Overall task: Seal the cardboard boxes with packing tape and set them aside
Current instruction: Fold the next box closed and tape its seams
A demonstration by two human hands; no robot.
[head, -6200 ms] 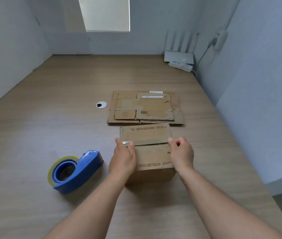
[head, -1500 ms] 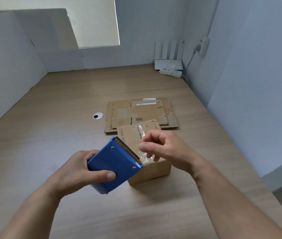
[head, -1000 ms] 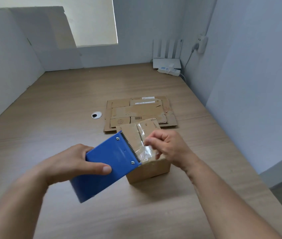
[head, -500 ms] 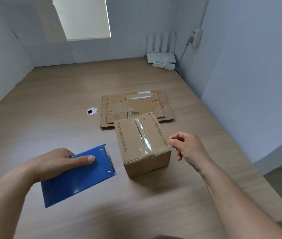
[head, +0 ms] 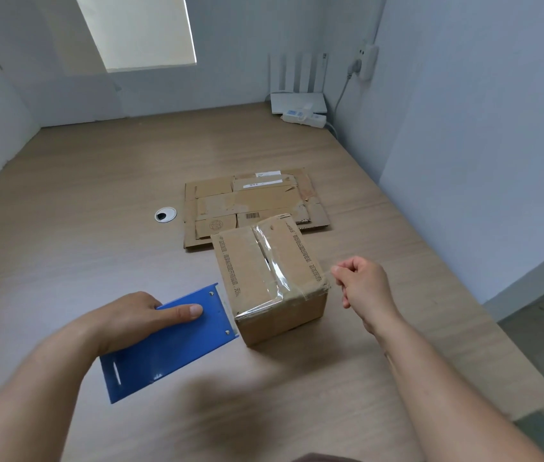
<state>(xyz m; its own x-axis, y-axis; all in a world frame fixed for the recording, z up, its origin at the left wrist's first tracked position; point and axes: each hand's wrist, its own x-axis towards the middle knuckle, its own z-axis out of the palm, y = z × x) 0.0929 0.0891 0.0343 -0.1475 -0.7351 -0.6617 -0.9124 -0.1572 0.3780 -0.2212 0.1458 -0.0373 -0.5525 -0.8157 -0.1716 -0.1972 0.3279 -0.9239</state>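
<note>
A small cardboard box [head: 244, 271] stands on the wooden table, its top flaps closed with a strip of clear tape [head: 272, 261] running along the seam and over the near edge. My left hand [head: 137, 320] grips the blue tape dispenser [head: 170, 341] just left of the box, its toothed edge close to the box's near left corner. My right hand [head: 363, 286] hovers at the box's right side with fingers curled and thumb against forefinger; I see nothing held in it.
Flattened cardboard boxes [head: 254, 203] lie on the table [head: 80, 195] behind the box. A round cable hole [head: 165, 215] is to their left. A white router [head: 297, 101] and power strip [head: 303, 118] sit in the far right corner. Walls close in at right and left.
The tape was cut from the dispenser. My left hand lowered the dispenser to the left of the box, and my right hand came off the tape and drew back to the right.
</note>
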